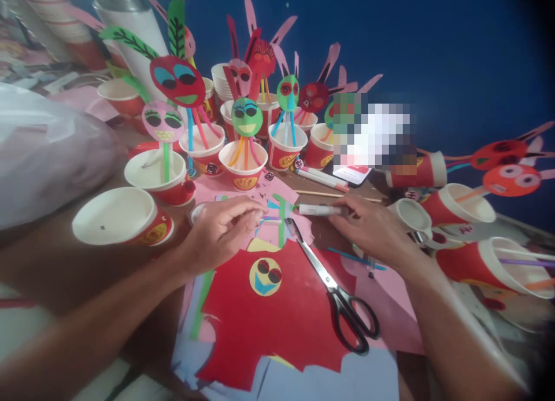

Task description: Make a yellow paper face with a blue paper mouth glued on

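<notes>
My right hand is closed around a white marker, whose narrow end points left toward the middle. Across from it, my left hand has its fingers pinched together; what they hold, if anything, is too small to make out. Paper scraps and a green paper strip lie between the hands. Below them, a round yellow paper face with red-lidded eyes and a blue mouth rests on a sheet of red paper. Black-handled scissors lie on the red sheet, nearer my right hand.
Several red and white paper cups with paper faces on coloured stems stand at the back. Tipped cups lie at the right. A white cup stands at left, beside a plastic bag. A phone and pens lie behind.
</notes>
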The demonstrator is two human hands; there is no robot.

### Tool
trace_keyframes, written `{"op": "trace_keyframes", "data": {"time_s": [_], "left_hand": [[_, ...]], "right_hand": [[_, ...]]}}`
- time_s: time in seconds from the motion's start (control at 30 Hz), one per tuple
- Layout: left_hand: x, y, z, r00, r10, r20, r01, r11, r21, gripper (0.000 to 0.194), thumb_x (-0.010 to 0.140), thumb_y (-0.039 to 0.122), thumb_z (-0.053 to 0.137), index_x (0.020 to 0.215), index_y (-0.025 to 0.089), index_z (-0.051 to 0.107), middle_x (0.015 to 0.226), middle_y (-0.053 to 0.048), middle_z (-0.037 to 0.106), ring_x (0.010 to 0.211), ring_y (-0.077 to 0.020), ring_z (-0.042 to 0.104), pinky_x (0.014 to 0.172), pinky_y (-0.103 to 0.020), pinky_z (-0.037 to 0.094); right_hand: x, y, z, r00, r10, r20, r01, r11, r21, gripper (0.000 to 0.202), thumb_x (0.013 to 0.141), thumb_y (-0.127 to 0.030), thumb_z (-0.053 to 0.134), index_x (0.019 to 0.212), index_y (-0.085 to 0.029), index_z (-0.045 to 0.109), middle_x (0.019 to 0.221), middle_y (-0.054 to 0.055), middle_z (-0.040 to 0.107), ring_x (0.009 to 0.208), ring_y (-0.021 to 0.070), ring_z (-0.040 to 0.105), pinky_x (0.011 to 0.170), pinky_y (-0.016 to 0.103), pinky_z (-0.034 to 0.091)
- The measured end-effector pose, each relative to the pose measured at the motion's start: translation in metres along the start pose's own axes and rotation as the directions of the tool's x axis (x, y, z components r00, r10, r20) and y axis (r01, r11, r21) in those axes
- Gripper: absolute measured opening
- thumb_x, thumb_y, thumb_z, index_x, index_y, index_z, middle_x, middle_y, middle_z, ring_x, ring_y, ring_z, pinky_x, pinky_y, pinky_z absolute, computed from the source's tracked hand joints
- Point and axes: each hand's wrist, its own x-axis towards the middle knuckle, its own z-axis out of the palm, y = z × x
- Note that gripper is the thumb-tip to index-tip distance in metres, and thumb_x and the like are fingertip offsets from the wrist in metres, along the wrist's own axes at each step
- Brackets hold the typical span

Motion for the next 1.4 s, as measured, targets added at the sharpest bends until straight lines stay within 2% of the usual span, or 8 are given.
{"op": "trace_keyframes", "data": {"time_s": [0.07,0.2,0.27,0.4,0.63,1.13,1.27,1.4], "left_hand": [[0.002,0.001,0.001,0.996,0.086,0.031,-0.088,0.993,0.075,0.018,0.086,0.024,0.05,0.082,0.016,0.065,0.071,0.001,0.065,0.062,-0.0095,0.059,0.06,-0.018,0.044],[0.002,-0.001,0.005,0.989,0.139,0.042,-0.143,0.985,0.1,0.016,0.085,0.02,0.049,0.08,0.016,0.064,0.066,0.002,0.065,0.059,-0.0088,0.059,0.058,-0.017,0.043],[0.001,-0.003,0.007,0.988,0.145,0.045,-0.148,0.986,0.079,0.016,0.085,0.019,0.049,0.08,0.016,0.063,0.065,0.003,0.064,0.057,-0.0079,0.057,0.056,-0.017,0.042],[0.0,-0.003,0.009,0.987,0.16,0.028,-0.162,0.985,0.061,0.014,0.084,0.015,0.05,0.08,0.015,0.063,0.067,0.002,0.065,0.056,-0.0067,0.056,0.056,-0.015,0.042],[-0.002,0.0,0.01,0.992,0.116,0.051,-0.117,0.993,0.011,0.016,0.086,0.017,0.048,0.082,0.014,0.064,0.067,0.001,0.064,0.055,-0.0067,0.057,0.056,-0.015,0.042],[-0.003,0.002,0.014,0.993,0.06,0.099,-0.063,0.997,0.033,0.017,0.086,0.019,0.047,0.081,0.016,0.063,0.068,0.001,0.064,0.055,-0.0074,0.055,0.054,-0.016,0.042],[-0.003,0.003,0.014,0.994,-0.013,0.107,0.014,1.0,-0.006,0.018,0.086,0.021,0.048,0.078,0.016,0.063,0.067,0.001,0.063,0.056,-0.0084,0.055,0.055,-0.018,0.043],[-0.001,0.0,0.013,0.968,-0.191,0.163,0.222,0.954,-0.203,0.024,0.088,0.032,0.047,0.085,0.015,0.063,0.06,0.001,0.059,0.052,-0.0099,0.053,0.052,-0.021,0.043]], "right_hand": [[0.001,0.0,0.005,1.0,-0.017,0.004,0.017,0.996,-0.083,0.021,0.078,-0.026,0.058,0.097,-0.019,0.063,0.092,0.008,0.068,0.085,0.0276,0.063,0.069,0.037,0.047],[-0.006,-0.015,0.01,0.975,-0.162,-0.152,0.148,0.984,-0.097,0.029,0.082,-0.023,0.054,0.109,-0.015,0.059,0.111,0.013,0.063,0.106,0.0317,0.055,0.084,0.043,0.042],[-0.013,-0.03,0.013,0.944,-0.275,-0.184,0.279,0.96,-0.006,0.019,0.088,-0.023,0.049,0.099,-0.018,0.064,0.102,0.009,0.066,0.098,0.0259,0.058,0.083,0.039,0.04],[-0.029,-0.062,0.017,0.927,-0.374,-0.036,0.375,0.917,0.132,0.022,0.091,-0.018,0.045,0.088,-0.02,0.067,0.082,0.005,0.065,0.082,0.0196,0.058,0.074,0.033,0.037],[-0.041,-0.085,0.027,0.947,-0.3,0.113,0.279,0.944,0.175,0.02,0.091,-0.032,0.049,0.094,-0.024,0.066,0.081,0.004,0.061,0.078,0.0197,0.056,0.069,0.032,0.032],[-0.041,-0.097,0.037,0.969,-0.214,0.127,0.185,0.96,0.209,0.014,0.085,-0.024,0.055,0.085,-0.018,0.067,0.074,0.005,0.065,0.073,0.0193,0.058,0.069,0.033,0.032],[-0.038,-0.093,0.024,0.972,-0.177,0.155,0.097,0.903,0.419,0.011,0.081,-0.015,0.054,0.074,-0.018,0.062,0.073,0.0,0.066,0.068,0.0141,0.057,0.068,0.029,0.035],[-0.026,-0.077,0.006,0.961,-0.131,0.245,-0.063,0.759,0.648,0.012,0.082,-0.023,0.054,0.071,-0.019,0.059,0.067,-0.004,0.062,0.061,0.0104,0.055,0.056,0.022,0.036]]}}
